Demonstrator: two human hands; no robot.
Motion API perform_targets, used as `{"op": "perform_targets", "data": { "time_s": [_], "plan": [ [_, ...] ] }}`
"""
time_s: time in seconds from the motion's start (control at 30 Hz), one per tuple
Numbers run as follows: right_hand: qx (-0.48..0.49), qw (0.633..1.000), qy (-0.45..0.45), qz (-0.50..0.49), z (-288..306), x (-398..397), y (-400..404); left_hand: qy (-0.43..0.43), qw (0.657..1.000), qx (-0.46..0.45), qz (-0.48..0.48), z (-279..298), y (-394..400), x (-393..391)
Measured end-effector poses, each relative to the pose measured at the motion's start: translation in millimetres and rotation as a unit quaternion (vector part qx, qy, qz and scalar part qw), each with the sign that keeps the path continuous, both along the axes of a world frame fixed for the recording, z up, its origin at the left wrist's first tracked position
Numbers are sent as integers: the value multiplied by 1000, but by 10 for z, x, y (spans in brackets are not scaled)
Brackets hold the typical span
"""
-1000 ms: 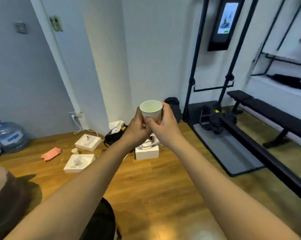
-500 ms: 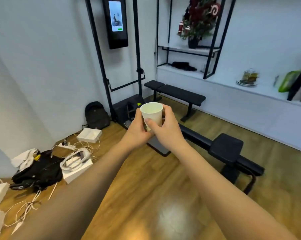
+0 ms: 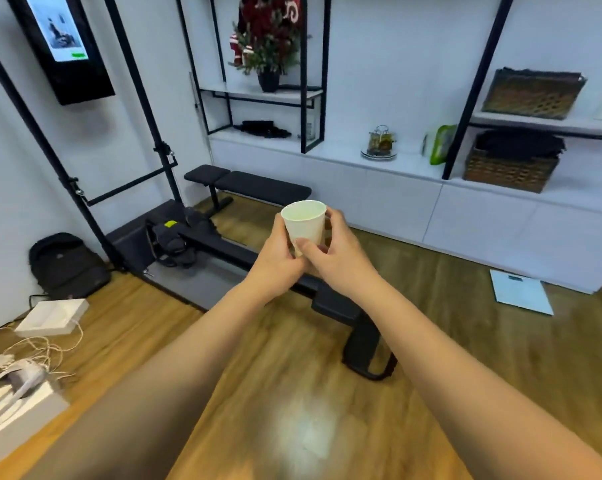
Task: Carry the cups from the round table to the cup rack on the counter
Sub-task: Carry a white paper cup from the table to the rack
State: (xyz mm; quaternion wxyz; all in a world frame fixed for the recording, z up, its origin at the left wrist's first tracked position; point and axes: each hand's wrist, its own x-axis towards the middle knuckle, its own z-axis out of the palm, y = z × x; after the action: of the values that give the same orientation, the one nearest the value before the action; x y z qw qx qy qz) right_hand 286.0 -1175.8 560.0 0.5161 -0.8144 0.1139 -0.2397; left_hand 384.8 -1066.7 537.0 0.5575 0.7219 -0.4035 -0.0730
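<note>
Both arms out in front, white paper cup (image 3: 304, 225) held upright between both hands at chest height, mouth up, looks empty inside. My left hand (image 3: 279, 259) wraps the cup's left side and base, fingers curled round it. My right hand (image 3: 334, 252) clamps the right side, thumb across the front of the lower wall, fingers round the back. Hands touch each other under the cup. Cup is in the air over the wooden floor (image 3: 292, 393), resting on nothing.

Ahead: long white tabletop (image 3: 344, 154) along the far wall under black-framed shelves. On it a small glass jar on a plate (image 3: 381, 143), a green bag (image 3: 440, 143) near it, and a woven basket (image 3: 511, 164) further right. Second basket (image 3: 531, 93) on the shelf above. Potted plant with red decorations (image 3: 266, 39) on an upper shelf to the left.

Black workout bench (image 3: 247, 185) on the floor beyond the cup, black backpack (image 3: 67, 265) against the left wall, white boxes with cables (image 3: 22, 375) lower left, wall screen (image 3: 62, 43) upper left, pale blue scale (image 3: 519, 292) on the floor at right
</note>
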Motion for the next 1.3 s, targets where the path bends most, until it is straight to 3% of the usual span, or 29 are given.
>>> {"op": "perform_targets", "data": {
  "time_s": [0.47, 0.73, 1.07, 1.3],
  "plan": [
    [-1, 995, 18, -96, -261, 109, -3137, -2, 995, 45, -86, -313, -3295, 413],
    [-13, 993, 35, -109, -133, 470, -4900, 16, 995, 11, -96, -277, -4990, 711],
    [79, 990, -40, -113, -316, 1517, -6977, -4, 999, -46, 5, -308, -6831, 1385],
    [6, 998, -15, -61, -244, 2164, -8528, -6, 997, -39, 72, -271, -8236, 1996]
  ]
}}
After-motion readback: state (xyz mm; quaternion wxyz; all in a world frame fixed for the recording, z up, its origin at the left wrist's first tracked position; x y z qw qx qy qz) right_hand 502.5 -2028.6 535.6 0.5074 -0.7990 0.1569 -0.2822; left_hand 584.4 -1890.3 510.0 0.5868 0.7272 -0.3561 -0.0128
